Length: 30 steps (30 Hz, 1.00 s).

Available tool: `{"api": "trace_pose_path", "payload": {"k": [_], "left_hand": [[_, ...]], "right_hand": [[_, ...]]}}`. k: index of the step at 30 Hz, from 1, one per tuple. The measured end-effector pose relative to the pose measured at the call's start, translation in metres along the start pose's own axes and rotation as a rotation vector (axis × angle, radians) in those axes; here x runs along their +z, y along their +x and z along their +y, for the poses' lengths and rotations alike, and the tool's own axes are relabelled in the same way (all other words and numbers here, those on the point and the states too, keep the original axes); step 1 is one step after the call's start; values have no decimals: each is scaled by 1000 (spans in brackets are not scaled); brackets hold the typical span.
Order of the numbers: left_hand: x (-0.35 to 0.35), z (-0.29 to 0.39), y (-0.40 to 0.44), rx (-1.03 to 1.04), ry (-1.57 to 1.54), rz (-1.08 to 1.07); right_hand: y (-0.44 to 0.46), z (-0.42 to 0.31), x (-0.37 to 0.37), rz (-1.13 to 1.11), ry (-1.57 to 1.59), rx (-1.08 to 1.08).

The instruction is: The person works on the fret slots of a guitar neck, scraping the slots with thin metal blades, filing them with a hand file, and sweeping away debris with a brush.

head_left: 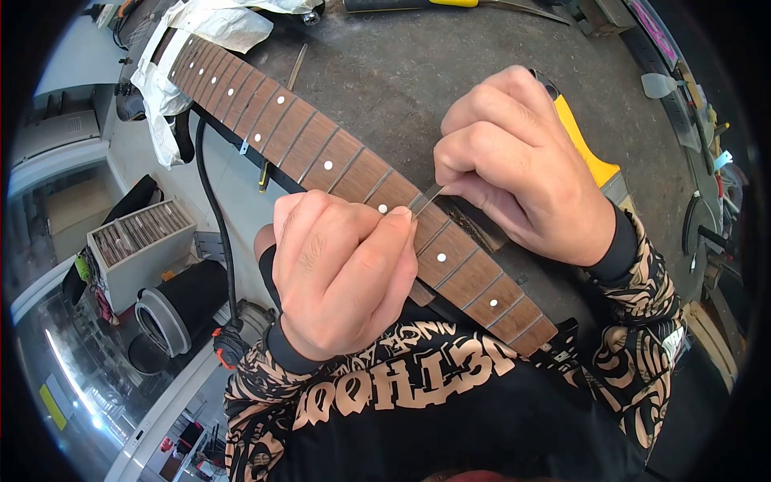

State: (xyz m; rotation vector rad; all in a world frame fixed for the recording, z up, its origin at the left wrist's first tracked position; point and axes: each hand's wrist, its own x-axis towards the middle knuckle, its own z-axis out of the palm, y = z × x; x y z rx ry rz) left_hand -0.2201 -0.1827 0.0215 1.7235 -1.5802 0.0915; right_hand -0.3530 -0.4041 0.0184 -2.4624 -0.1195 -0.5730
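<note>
A guitar neck (pixel 353 173) with a brown wooden fretboard, metal frets and white dot inlays runs diagonally from the upper left to the lower right. Across it, in line with the frets, lies a thin metal strip (pixel 429 198) that looks like a fret wire. My left hand (pixel 345 269) is closed over the fretboard, with thumb and finger pinching the near end of the strip. At the far edge of the neck, my right hand (pixel 522 169) pinches the other end between thumb and curled fingers. The strip's ends are hidden in my fingers.
Behind my right hand lies a yellow-handled tool (pixel 582 140) on the dark worktop (pixel 385 88). White paper (pixel 233 28) wraps the neck's far end. A slim file-like tool (pixel 298 66) lies beside the neck. Below left are a box (pixel 144 241) and a black hose (pixel 210 185).
</note>
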Motion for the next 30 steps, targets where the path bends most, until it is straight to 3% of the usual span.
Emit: {"api": "trace_pose_path", "payload": {"k": [21,24,27,29,30], "left_hand": [[-25,4,-5,-35,-113,-15],[-40,-6,-10,-85,-197,94],[-39,-29,-40,-225,-472,364],[-45,-26,-56,-552,-846,598],[-47,-38,-68,-573,-1001,681]], "right_hand": [[3,-11,-16,0,40,25],[-2,-5,-25,121,146,159],[-9,10,-31,138,213,308],[-10,10,-31,126,267,438],[-10,9,-31,101,277,469]]}}
